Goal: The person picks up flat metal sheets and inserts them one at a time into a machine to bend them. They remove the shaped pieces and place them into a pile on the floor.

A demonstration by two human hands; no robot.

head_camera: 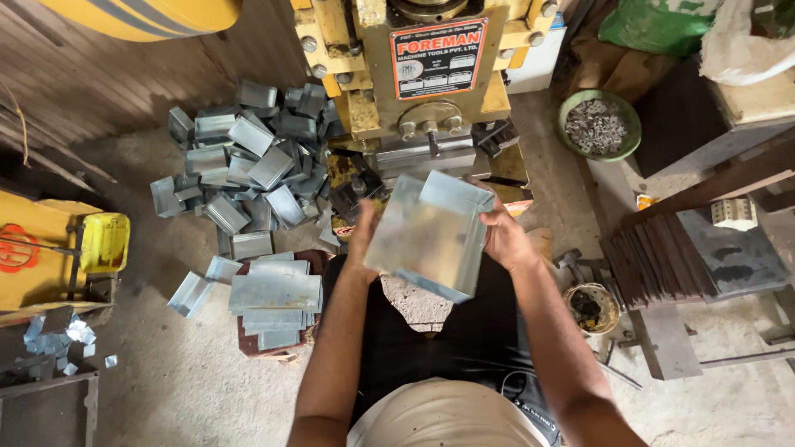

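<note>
Head view, first speaker: Both hands are up in front of the yellow press (pixel 414 74). The left hand (pixel 362 236) is closed on the left edge of a folded sheet-metal tray (pixel 426 236), the right hand (pixel 501 240) curled around its right edge, so it hangs tilted above the lap.

Second speaker: Risk?

First: Cut edges look sharp, I'd judge; a slip of the smooth galvanised surface could nick a palm, or drop it onto the press bed (pixel 426 157) at twelve o'clock.

Second: Materials?

First: Dull grey zinc sheet, flat with turned-up lips (slightly blurred). A heap of similar bent pieces (pixel 248 165) lies at ten o'clock, a flatter stack (pixel 273 302) at eight o'clock. A green bowl (pixel 571 136) of small metal bits sits at two o'clock, a woven basket (pixel 592 308) at four o'clock on dusty concrete.
</note>
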